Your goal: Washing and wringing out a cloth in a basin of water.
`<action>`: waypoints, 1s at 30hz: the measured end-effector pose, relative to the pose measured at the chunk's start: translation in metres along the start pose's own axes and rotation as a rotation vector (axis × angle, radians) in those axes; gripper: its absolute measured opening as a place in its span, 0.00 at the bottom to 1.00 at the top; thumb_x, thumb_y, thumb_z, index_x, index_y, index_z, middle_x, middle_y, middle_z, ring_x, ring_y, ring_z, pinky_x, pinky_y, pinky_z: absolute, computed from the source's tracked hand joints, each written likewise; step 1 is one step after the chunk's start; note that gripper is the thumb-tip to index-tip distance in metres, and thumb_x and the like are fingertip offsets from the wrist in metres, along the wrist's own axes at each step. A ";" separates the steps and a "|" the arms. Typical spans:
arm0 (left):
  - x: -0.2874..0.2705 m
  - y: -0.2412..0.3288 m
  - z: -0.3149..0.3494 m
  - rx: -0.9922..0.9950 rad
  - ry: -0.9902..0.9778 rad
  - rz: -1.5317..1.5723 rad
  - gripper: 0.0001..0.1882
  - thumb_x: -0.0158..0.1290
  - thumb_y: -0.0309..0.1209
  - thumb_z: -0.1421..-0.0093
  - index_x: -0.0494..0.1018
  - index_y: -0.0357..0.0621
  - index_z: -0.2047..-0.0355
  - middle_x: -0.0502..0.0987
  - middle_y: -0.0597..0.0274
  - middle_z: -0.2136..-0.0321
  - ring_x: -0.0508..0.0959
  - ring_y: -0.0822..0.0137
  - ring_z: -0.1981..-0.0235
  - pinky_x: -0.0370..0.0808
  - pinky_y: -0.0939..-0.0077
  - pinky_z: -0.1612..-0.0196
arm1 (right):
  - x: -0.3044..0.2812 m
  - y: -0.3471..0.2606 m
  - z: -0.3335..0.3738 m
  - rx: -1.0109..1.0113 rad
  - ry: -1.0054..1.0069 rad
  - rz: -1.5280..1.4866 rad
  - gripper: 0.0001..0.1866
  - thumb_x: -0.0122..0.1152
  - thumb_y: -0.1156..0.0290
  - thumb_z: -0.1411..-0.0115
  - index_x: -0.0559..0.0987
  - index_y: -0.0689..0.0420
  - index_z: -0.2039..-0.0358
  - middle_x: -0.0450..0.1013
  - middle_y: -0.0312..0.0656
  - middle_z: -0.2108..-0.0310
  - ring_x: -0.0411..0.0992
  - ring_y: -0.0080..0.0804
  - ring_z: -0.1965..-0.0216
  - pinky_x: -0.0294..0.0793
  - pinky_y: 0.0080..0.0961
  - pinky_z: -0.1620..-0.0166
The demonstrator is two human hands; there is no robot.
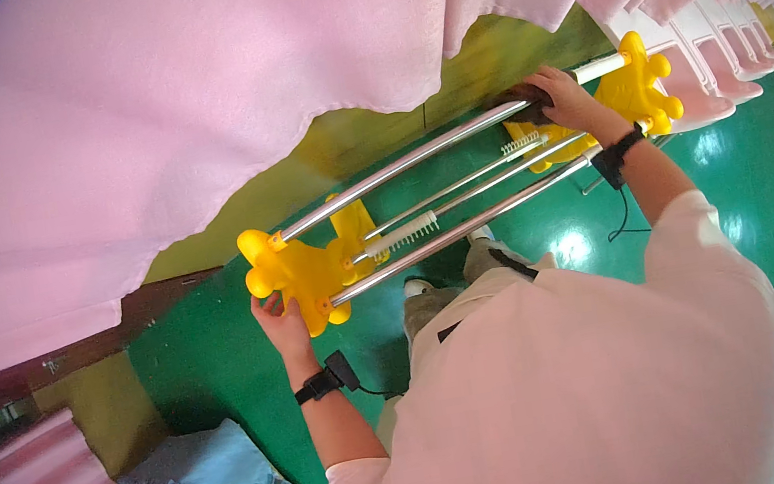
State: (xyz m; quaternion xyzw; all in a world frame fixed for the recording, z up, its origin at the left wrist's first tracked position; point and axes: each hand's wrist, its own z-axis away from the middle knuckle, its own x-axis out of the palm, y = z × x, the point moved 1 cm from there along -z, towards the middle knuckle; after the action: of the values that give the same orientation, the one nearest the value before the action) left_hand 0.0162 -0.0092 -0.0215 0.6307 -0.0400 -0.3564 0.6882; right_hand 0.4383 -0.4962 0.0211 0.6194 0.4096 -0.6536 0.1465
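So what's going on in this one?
A person stands on a green floor holding a folding drying rack with metal rods and yellow plastic ends. The left hand grips the near yellow end piece; the right hand grasps the top rod by the far yellow end. A pink sheet hangs ahead.

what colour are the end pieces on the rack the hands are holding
Bright yellow. The end pieces cap the silver rods, clearest in the head view beside the left hand.
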 end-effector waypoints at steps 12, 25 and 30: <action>0.002 -0.006 -0.005 0.015 -0.071 0.028 0.36 0.55 0.19 0.41 0.53 0.40 0.33 0.70 0.49 0.49 0.76 0.57 0.50 0.77 0.63 0.49 | 0.002 -0.010 0.097 0.227 -0.080 -0.237 0.30 0.62 0.77 0.56 0.75 0.58 0.47 0.75 0.51 0.54 0.74 0.54 0.52 0.74 0.42 0.47; -0.005 -0.003 -0.001 0.046 -0.068 0.018 0.28 0.54 0.18 0.42 0.62 0.39 0.41 0.73 0.49 0.51 0.78 0.57 0.51 0.78 0.66 0.52 | 0.027 -0.026 0.104 -0.042 -0.352 0.122 0.37 0.72 0.64 0.62 0.74 0.57 0.47 0.75 0.50 0.57 0.73 0.51 0.51 0.71 0.44 0.44; 0.003 0.012 0.004 0.061 -0.073 -0.020 0.22 0.54 0.19 0.42 0.66 0.37 0.47 0.75 0.51 0.53 0.78 0.58 0.52 0.75 0.64 0.48 | 0.036 -0.033 0.097 0.037 -0.429 0.168 0.30 0.74 0.59 0.57 0.77 0.55 0.53 0.77 0.50 0.60 0.76 0.51 0.55 0.75 0.45 0.50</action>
State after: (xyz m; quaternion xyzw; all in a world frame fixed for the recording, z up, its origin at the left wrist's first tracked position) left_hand 0.0213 -0.0148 -0.0114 0.6381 -0.0698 -0.3846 0.6633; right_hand 0.3418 -0.5341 -0.0104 0.5009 0.3039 -0.7632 0.2725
